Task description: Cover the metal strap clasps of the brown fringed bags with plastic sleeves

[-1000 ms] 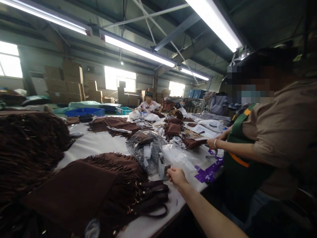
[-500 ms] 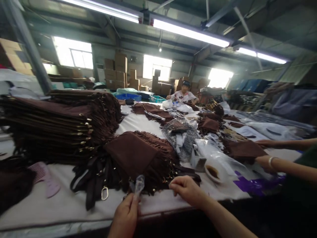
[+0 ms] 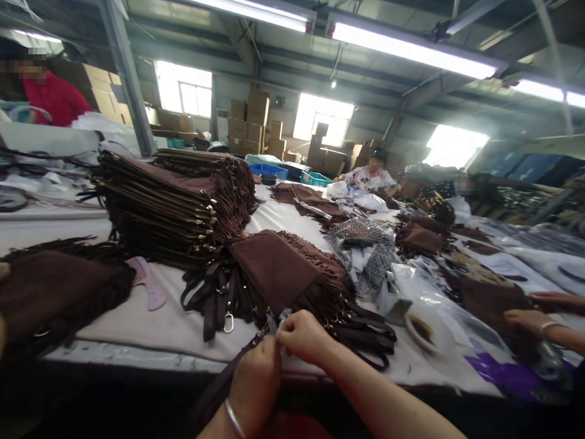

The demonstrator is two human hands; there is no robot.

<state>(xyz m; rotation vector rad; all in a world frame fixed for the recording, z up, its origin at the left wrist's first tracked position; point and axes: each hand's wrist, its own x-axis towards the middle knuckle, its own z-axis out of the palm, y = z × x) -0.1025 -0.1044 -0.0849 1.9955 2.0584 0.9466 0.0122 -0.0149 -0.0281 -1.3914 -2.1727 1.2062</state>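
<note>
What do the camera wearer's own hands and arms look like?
Both are bare human hands, without gloves. The left hand has a slim, shiny, silver-coloured bangle at the wrist; the right hand shows none. No sleeve is visible on the right forearm.

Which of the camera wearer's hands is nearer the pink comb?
Left. The left hand is to the right of the pink comb, lower in view; the right hand is farther right.
</note>
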